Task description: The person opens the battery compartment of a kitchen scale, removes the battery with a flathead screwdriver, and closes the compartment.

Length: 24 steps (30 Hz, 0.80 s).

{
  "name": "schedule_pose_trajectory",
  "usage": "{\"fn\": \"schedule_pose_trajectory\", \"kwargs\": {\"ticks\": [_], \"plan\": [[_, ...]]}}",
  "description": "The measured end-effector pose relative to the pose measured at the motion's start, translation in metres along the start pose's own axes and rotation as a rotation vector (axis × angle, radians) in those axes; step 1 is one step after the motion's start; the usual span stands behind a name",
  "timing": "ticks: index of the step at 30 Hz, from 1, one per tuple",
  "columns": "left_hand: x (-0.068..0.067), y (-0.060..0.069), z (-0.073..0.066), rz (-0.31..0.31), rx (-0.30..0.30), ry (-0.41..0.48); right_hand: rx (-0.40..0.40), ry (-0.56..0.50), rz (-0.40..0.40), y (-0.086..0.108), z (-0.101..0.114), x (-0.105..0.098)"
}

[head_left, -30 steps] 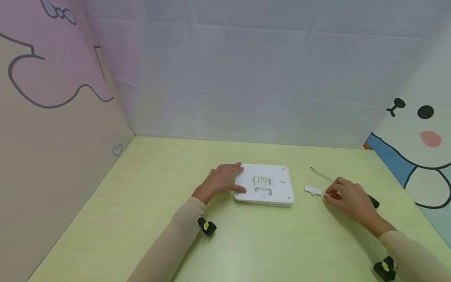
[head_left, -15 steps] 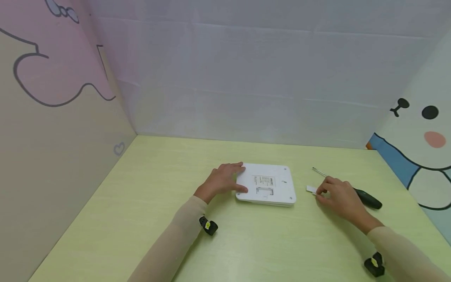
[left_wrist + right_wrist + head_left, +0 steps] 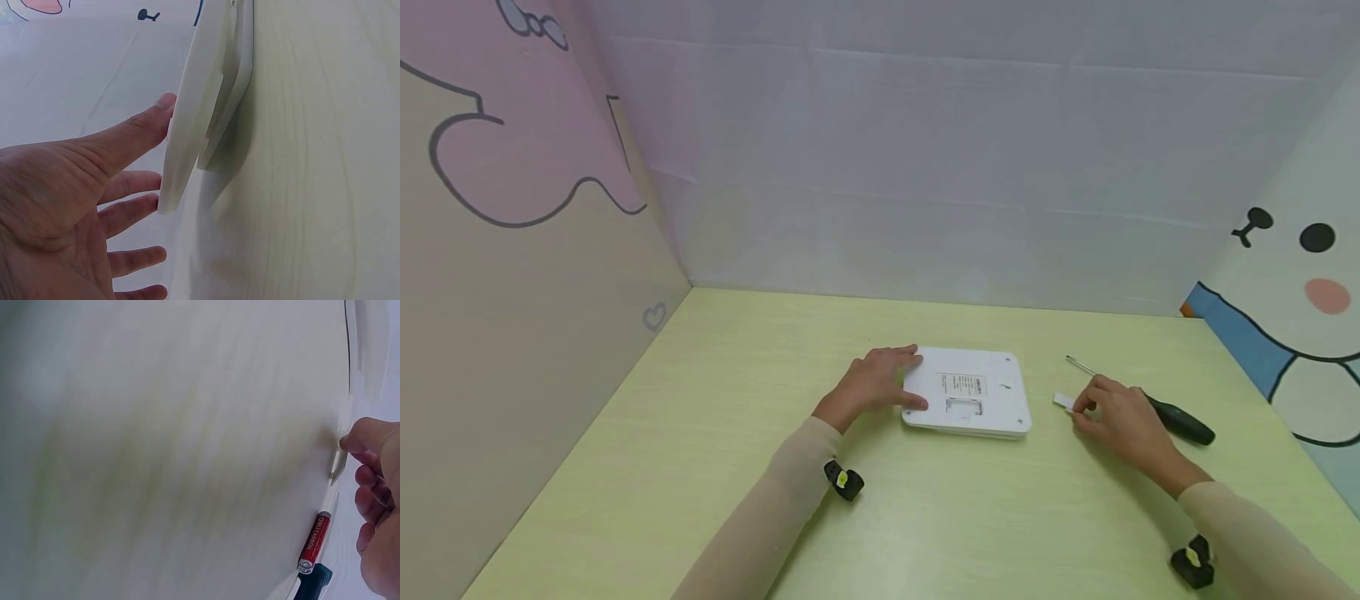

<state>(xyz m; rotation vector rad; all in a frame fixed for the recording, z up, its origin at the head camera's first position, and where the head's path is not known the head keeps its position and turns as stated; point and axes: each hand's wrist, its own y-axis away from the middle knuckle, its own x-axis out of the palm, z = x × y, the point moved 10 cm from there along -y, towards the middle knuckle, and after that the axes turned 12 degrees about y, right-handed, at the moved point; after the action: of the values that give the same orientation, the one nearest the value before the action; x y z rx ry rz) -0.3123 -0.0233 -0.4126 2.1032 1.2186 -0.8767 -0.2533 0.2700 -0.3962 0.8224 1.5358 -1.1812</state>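
Note:
A flat white square device [image 3: 973, 367], perhaps a kitchen scale, lies with its printed label and open battery compartment [image 3: 964, 407] facing up. My left hand [image 3: 874, 385] rests along its left edge with spread, fairly straight fingers; the thumb touches the face. In the left wrist view the device's upper layer [image 3: 187, 119] slants above the table. To the right, my right hand [image 3: 1126, 422] pinches a small white battery cover [image 3: 1062, 401] between thumb and fingers, low over the table. The hand hides part of the cover.
Behind my right hand lies a screwdriver [image 3: 1183, 422] with a dark handle, its shaft pointing away to the left. A red battery [image 3: 314, 540] lies beside it in the right wrist view. Walls stand along the back and sides of the yellowish table [image 3: 760, 350].
My right hand has moved left to the battery cover and pinched it, uncovering more of the screwdriver handle. The left hand and the device keep their places; the view shifts slightly.

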Motion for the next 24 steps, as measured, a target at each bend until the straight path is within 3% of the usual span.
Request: {"fn": "schedule_pose_trajectory", "kwargs": {"ticks": [24], "plan": [[-0.0001, -0.0002, 0.0003, -0.001, -0.005, 0.004, 0.017, 0.006, 0.01, -0.0032, -0.0035, 0.0031]]}}
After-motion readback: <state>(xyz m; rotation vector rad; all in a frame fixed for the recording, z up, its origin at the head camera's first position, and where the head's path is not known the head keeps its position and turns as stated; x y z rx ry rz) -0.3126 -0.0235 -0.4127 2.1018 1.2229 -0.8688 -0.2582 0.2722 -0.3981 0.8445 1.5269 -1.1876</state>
